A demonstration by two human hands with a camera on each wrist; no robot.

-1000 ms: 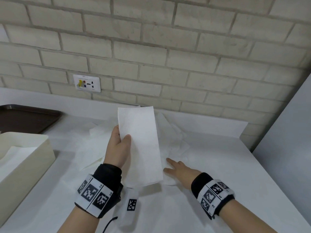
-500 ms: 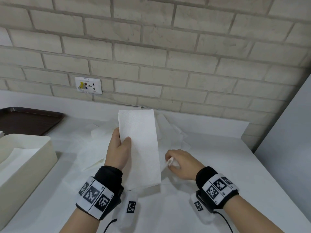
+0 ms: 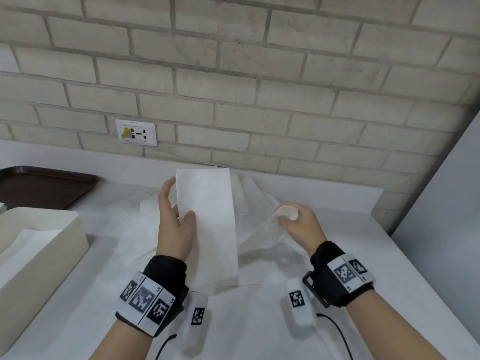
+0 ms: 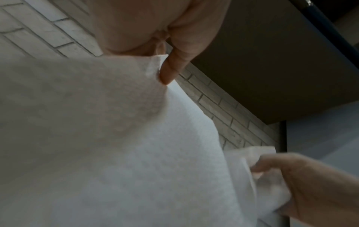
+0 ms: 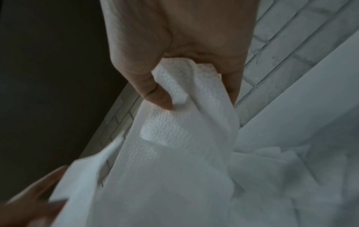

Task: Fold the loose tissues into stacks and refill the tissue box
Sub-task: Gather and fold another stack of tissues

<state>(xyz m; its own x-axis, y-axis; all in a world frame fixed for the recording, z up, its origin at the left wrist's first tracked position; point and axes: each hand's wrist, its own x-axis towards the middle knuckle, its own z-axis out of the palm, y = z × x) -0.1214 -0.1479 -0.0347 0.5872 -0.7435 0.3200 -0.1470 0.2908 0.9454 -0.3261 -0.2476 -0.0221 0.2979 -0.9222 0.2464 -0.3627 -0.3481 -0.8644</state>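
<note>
Tissue work is mid-gather: the left hand (image 3: pixel 174 224) pinches a folded tissue (image 3: pixel 207 224) upright above the tabletop (image 3: pixel 337 255), long axis running away from the person, thumb on its near face and fingers (image 3: pixel 166 189) behind. Just to its right, the right hand (image 3: pixel 298 224) pinches the bunched corner of a loose tissue (image 3: pixel 262 235), which trails down-left toward the pile of tissues (image 3: pixel 135 211); it likely needs folding and laying against the held one. The tissue box (image 3: pixel 46 245) sits well apart to the left, nearer the left hand.
</note>
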